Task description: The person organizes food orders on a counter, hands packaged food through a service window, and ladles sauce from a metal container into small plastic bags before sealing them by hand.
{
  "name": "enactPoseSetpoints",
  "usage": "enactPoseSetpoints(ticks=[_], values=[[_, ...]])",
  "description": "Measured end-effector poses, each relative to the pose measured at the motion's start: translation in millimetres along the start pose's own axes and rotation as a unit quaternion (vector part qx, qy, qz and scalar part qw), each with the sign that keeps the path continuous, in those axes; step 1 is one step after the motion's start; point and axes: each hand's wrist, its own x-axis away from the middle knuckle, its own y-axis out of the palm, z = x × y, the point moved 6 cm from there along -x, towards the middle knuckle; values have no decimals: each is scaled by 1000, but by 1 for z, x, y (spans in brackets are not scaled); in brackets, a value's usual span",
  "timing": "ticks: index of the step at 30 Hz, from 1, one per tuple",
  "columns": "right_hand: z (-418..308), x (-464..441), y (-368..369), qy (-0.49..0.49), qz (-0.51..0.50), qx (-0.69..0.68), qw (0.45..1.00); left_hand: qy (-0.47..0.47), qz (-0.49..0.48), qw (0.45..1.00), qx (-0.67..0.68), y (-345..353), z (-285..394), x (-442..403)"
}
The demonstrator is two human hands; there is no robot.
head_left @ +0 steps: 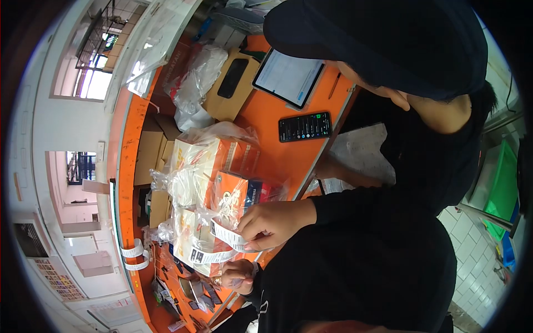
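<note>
My right hand (pixel 272 223) has its fingers closed on a long white printed paper strip (pixel 227 236). The strip curls back in a loop, and its lower length with black printed blocks lies across the plastic-wrapped boxes. Close below it, my left hand (pixel 237 277) is closed, its fingers curled; what they hold, if anything, I cannot make out. Just beyond both hands stand orange and white boxes (pixel 219 152) in clear plastic. A smaller orange and dark blue box (pixel 233 191), also bagged, is nearest my right hand.
A person in a dark cap (pixel 377 44) sits beside me. On the orange table (pixel 272 161) lie a lit phone (pixel 305 127), a tablet (pixel 290 76) and a cardboard box (pixel 230 105) with a dark phone on it. Tools and small parts (pixel 202 294) clutter the far end.
</note>
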Motion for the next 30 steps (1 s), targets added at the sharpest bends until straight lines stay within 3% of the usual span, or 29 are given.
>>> enactPoseSetpoints(ticks=[1, 2, 3, 4, 5, 6, 19, 26, 29, 30], values=[[1, 0, 2, 3, -4, 0, 1000, 0, 2, 1000, 0, 4, -18, 4], [3, 1, 5, 3, -6, -1, 1000, 160, 69, 944, 279, 8, -26, 5], [4, 1, 8, 1, -12, -2, 1000, 304, 128, 783, 527, 2, -31, 10], [4, 1, 9, -1, -17, -4, 1000, 306, 130, 783, 526, -2, -13, 11], [4, 1, 10, 0, -21, -4, 1000, 126, 87, 952, 265, 15, 14, -5], [4, 1, 12, 6, -29, -7, 1000, -72, 35, 996, -30, 23, 14, -10], [3, -1, 26, 31, -79, 1, 996, -17, -43, 998, 44, 8, 13, 9], [2, -7, 23, 39, -79, 3, 996, 35, -5, 996, 88, 6, 6, -4], [4, -8, 25, 29, -73, -9, 997, 6, 70, 986, 152, 1, 1, -5], [4, -8, 28, 23, -84, -26, 996, -42, 129, 989, 66, -1, -1, -3]])
